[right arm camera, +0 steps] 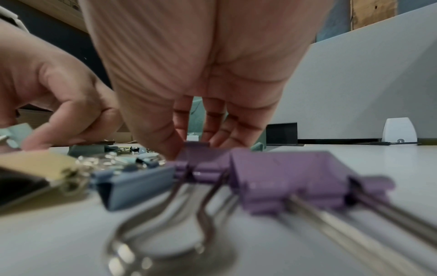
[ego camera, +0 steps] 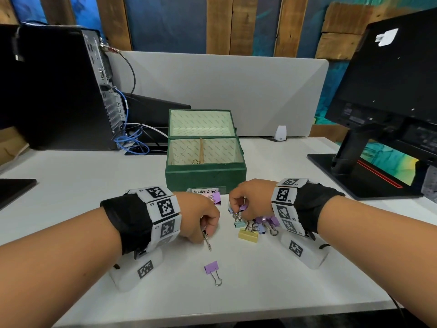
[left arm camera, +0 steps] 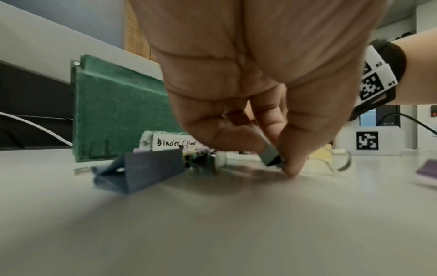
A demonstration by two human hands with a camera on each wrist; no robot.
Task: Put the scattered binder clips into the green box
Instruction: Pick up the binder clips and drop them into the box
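Observation:
The green box [ego camera: 205, 176] stands open mid-table, lid tipped back, with a "Binder Clips" label in front. My left hand [ego camera: 205, 229] is down at the table, pinching a grey-teal binder clip [left arm camera: 272, 156] between thumb and finger; the clip's wire handle [ego camera: 207, 241] sticks out below. My right hand [ego camera: 238, 205] reaches into a pile of clips [ego camera: 256, 226], its thumb and fingers pinching a small purple clip [right arm camera: 197, 151]. A yellow clip [ego camera: 247, 236] lies in that pile. One purple clip [ego camera: 211, 267] lies alone nearer me, and another [ego camera: 216, 198] by the label.
A computer tower [ego camera: 59, 91] with blue cables stands back left and a monitor [ego camera: 390, 91] on its stand at the right. A grey partition [ego camera: 236, 91] runs behind the box. A blue-grey clip [left arm camera: 146, 168] lies just left of my left hand.

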